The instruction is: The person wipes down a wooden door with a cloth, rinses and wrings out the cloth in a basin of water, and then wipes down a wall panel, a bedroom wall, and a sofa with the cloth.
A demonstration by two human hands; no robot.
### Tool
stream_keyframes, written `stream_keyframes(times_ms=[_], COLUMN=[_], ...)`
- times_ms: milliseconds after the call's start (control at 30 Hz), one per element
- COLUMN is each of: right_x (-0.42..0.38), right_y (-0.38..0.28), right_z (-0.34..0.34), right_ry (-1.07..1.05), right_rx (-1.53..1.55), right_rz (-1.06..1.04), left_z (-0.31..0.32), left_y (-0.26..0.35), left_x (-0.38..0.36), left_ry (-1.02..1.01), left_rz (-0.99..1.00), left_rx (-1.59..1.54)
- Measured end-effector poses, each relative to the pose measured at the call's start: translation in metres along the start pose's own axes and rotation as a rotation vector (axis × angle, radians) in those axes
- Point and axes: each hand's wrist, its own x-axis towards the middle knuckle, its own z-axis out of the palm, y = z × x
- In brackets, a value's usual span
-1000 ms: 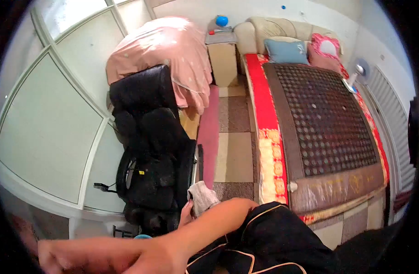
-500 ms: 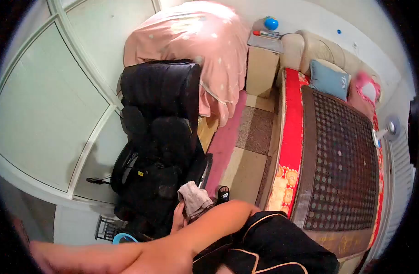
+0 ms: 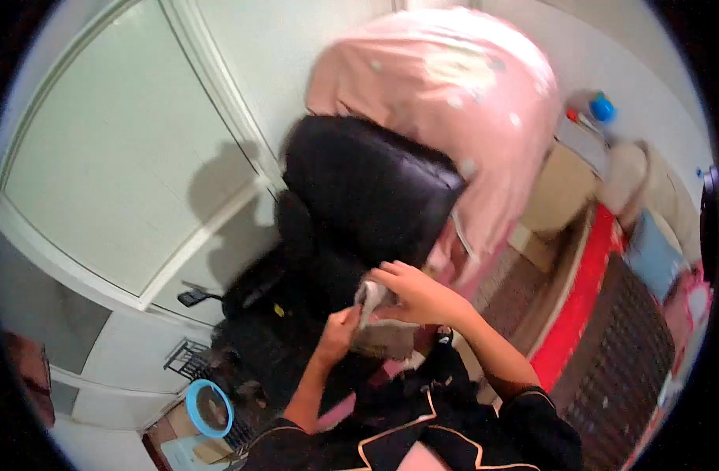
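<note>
A greyish cloth (image 3: 384, 340) hangs between my two hands in front of the black massage chair (image 3: 375, 192). My left hand (image 3: 341, 334) is closed on its left edge, with the fingers pinched together. From the right, my right hand (image 3: 413, 295) curls around the upper part of the cloth, thumb below and fingers above. The cloth is bunched and pale at the top, darker and browner where it hangs down. My fingers hide part of it.
A pink cover (image 3: 485, 102) drapes over something large behind the chair. On the right is a bed with a red edge (image 3: 563, 334) and a dark mat (image 3: 610, 361). A blue-rimmed basin (image 3: 194, 408) and a black rack (image 3: 185, 357) stand lower left, near white panels (image 3: 124, 149).
My right hand has come from the lower left to the cloth, so both hands now hold it. The cloth is raised in front of me. The view has turned toward the chair.
</note>
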Motion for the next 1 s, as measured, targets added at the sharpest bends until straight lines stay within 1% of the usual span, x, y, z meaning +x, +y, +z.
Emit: stream_keyframes(times_ms=[33,100,167,200,267,300,367,400,467,500,533,567,600,633,667,733,767,800,867,967,1000], right_x=[0.012,0.036,0.07,0.085,0.123,0.142,0.179,0.195,0.222,0.235,0.25,0.265,0.277,0.29,0.305,0.326,0.326,0.331,0.34,0.354,0.368], right_y=[0.01,0.023,0.034,0.037,0.052,0.064,0.083,0.088,0.092,0.093,0.105,0.118,0.126,0.131,0.139,0.159,0.162,0.161,0.167,0.182,0.196], right_z=[-0.012,-0.045,-0.085,-0.101,-0.13,-0.147,-0.172,-0.183,-0.198,-0.2,-0.2,-0.194,-0.187,-0.184,-0.176,-0.153,-0.154,-0.16,-0.164,-0.171,-0.169], right_ry=[-0.002,0.005,-0.043,-0.081,-0.071,-0.028,0.024,0.013,0.406,0.443,0.435,0.3,0.162,-0.001,-0.032,-0.042,-0.063,-0.065,0.005,0.101,0.189], right_rx=[-0.006,0.167,0.14,0.12,0.085,0.05,-0.018,-0.012,-0.376,-0.402,-0.384,-0.222,-0.066,0.02,0.033,0.209,0.26,0.302,0.191,-0.041,0.055], right_rz=[-0.042,-0.148,-0.196,-0.211,-0.295,-0.372,-0.493,-0.518,-0.569,-0.518,-0.528,-0.455,-0.382,-0.326,-0.318,-0.442,-0.392,-0.355,-0.364,-0.323,-0.441], left_z=[0.001,0.007,0.011,0.009,0.003,0.003,0.003,0.0,-0.008,-0.008,-0.006,-0.008,-0.017,-0.029,-0.039,-0.053,-0.059,-0.065,-0.078,-0.102,-0.115], left_y=[0.009,0.034,0.059,0.068,0.09,0.106,0.125,0.129,0.13,0.142,0.16,0.172,0.173,0.171,0.168,0.167,0.16,0.153,0.141,0.127,0.122], left_x=[0.014,0.046,0.084,0.099,0.135,0.155,0.184,0.2,0.226,0.233,0.247,0.258,0.267,0.276,0.277,0.277,0.279,0.28,0.277,0.279,0.286], left_ry=[0.039,0.111,0.226,0.259,0.366,0.394,0.532,0.559,0.732,0.751,0.883,1.011,1.028,1.057,1.079,1.04,1.047,1.026,1.069,1.058,1.05], left_rz=[0.005,0.043,0.379,0.395,0.469,0.484,0.389,0.392,0.406,0.4,0.313,0.225,0.217,0.32,0.408,0.368,0.378,0.389,0.417,0.414,0.42], left_rx=[0.024,0.052,0.184,0.196,0.358,0.368,0.359,0.365,0.385,0.389,0.425,0.455,0.454,0.529,0.598,0.606,0.522,0.359,0.278,0.322,0.319])
